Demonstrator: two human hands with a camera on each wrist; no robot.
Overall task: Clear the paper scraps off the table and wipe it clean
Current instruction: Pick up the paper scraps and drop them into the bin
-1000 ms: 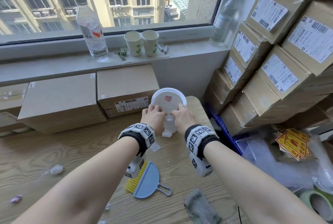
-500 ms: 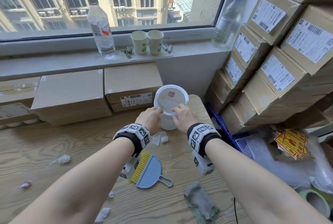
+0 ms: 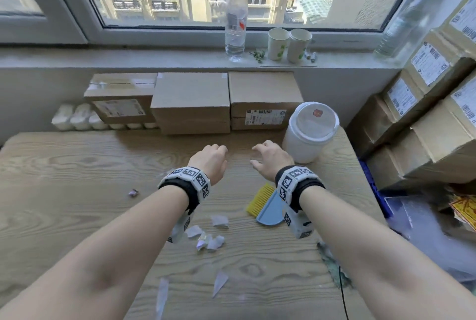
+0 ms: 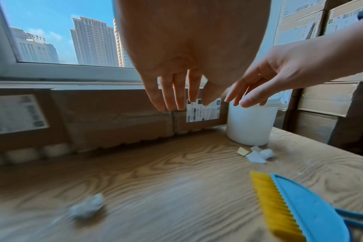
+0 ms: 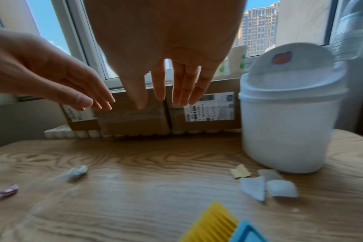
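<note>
Both hands empty, fingers loosely spread: left hand (image 3: 211, 159), right hand (image 3: 271, 160). Torn white paper scraps (image 3: 207, 236) lie on woodgrain counter (image 3: 77, 165); round white plastic bin (image 3: 307, 134) at far right

Cardboard boxes (image 3: 190, 99), a water bottle (image 3: 235, 18), paper cups (image 3: 277, 44) by the window.

left hand (image 3: 210, 161), right hand (image 3: 271, 158) side by side, fingers loosely extended, holding nothing.
</note>
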